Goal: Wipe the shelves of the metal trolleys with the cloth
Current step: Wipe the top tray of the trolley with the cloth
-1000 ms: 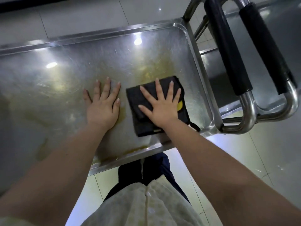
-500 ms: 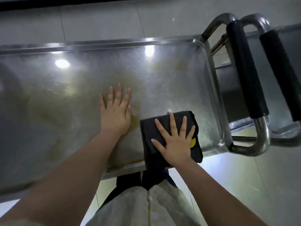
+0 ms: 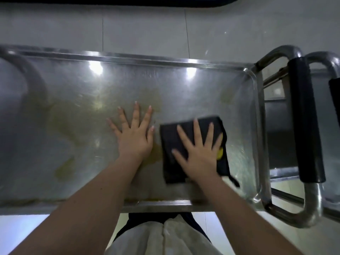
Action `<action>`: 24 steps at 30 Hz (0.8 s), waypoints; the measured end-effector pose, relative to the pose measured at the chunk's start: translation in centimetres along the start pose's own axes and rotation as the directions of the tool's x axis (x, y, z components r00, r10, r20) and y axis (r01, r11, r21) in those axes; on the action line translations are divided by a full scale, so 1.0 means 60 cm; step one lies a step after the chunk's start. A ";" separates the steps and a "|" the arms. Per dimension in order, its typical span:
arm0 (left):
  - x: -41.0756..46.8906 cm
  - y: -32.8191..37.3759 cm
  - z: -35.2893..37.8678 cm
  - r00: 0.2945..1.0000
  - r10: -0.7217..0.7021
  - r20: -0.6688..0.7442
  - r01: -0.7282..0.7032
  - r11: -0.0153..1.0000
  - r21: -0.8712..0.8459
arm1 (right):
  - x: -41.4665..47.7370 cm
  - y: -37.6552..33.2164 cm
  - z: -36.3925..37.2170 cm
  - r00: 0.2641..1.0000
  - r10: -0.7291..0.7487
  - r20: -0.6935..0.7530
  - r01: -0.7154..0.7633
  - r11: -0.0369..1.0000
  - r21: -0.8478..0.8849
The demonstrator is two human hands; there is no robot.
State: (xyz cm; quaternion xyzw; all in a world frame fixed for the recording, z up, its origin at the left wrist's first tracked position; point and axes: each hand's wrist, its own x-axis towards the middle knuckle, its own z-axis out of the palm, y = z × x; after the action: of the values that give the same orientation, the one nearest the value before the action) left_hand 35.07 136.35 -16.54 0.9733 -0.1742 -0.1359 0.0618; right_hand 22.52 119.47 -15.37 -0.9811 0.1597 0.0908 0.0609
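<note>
- The trolley's top shelf (image 3: 77,92) is a shallow steel tray with a raised rim. In it lie one cloth and both of the person's grips, and yellowish smears (image 3: 64,168) spread over the metal.
- One cloth (image 3: 171,142), dark and folded, lies flat on the right part of the shelf, near the right-hand rim but apart from it. A yellow patch (image 3: 220,153) shows at its right edge, and a dark loop trails from its near corner.
- The right grip (image 3: 199,153) is fully open, fingers straight and spread, pressed flat on the cloth and clasping nothing.
- The left grip (image 3: 135,138) is also fully open, fingers splayed on bare metal just beside the cloth's left edge, holding nothing.
- Two handles with black sleeves (image 3: 305,126) stand at the right, the outer one cut off by the frame edge.
- Two bright light reflections (image 3: 95,68) sit near the far rim.
</note>
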 end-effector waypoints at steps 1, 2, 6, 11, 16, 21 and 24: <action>0.000 0.001 -0.002 1.000 -0.002 0.004 0.002 1.000 -0.001 | -0.049 -0.002 0.006 1.000 0.000 0.021 0.000 1.000 0.005; 0.000 0.001 -0.003 1.000 -0.003 0.004 0.003 1.000 0.000 | -0.077 -0.002 0.008 0.999 0.007 0.049 -0.007 1.000 0.010; 0.003 -0.001 -0.001 1.000 0.004 -0.007 -0.004 1.000 0.016 | 0.014 -0.010 -0.003 1.000 0.023 0.012 -0.023 1.000 0.010; 0.004 0.000 0.001 1.000 0.001 -0.005 -0.001 0.999 0.051 | 0.278 -0.028 -0.051 0.992 0.115 0.052 -0.117 0.993 0.022; 0.004 0.000 -0.002 1.000 -0.002 0.016 0.002 0.999 0.042 | 0.312 -0.012 -0.067 0.997 0.009 0.075 -0.007 1.000 -0.025; 0.004 0.006 -0.008 1.000 -0.011 0.027 0.010 0.999 0.038 | 0.278 0.197 -0.096 0.971 0.236 0.039 -0.236 0.972 -0.022; 0.005 0.007 -0.007 0.999 -0.002 0.037 0.000 0.999 0.043 | 0.254 0.248 -0.103 0.924 0.380 0.046 -0.377 0.924 -0.062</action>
State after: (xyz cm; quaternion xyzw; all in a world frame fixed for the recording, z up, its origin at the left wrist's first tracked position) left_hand 35.33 135.87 -16.16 0.9719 -0.1776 -0.1499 0.0374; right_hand 32.88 99.97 -13.71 -0.9300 0.3420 0.1329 0.0210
